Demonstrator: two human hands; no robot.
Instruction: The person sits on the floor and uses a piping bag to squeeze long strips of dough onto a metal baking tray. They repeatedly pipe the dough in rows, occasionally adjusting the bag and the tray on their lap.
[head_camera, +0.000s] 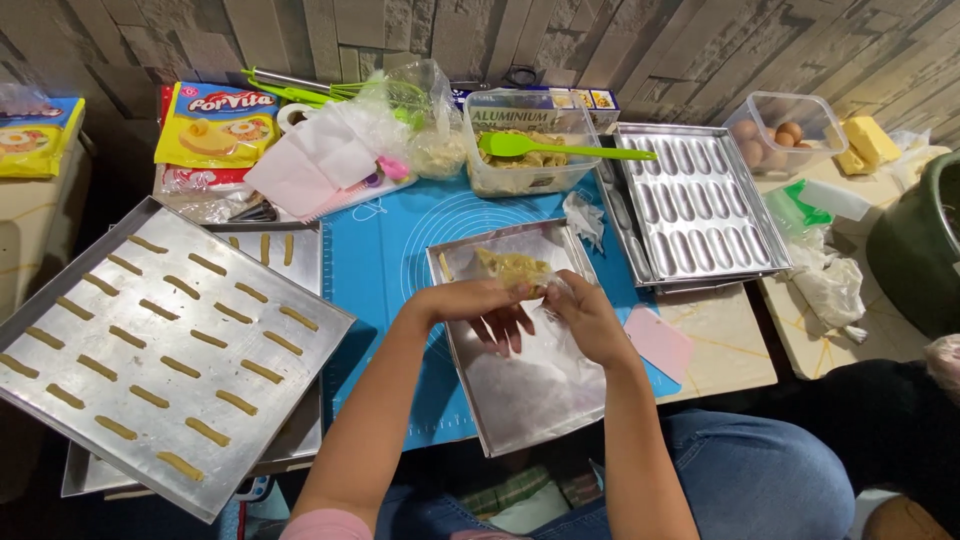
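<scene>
Over the steel tray (470, 400), both hands pinch a clear dough bag (515, 268).

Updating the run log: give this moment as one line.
left hand: holds dough piece | right hand: pinches it | under: metal tray | left: baking sheet with dough sticks

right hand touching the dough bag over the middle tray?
Touching. The head view shows the right hand closed on the clear dough bag, fingers wrapped on the plastic with no gap, above the middle tray.
</scene>
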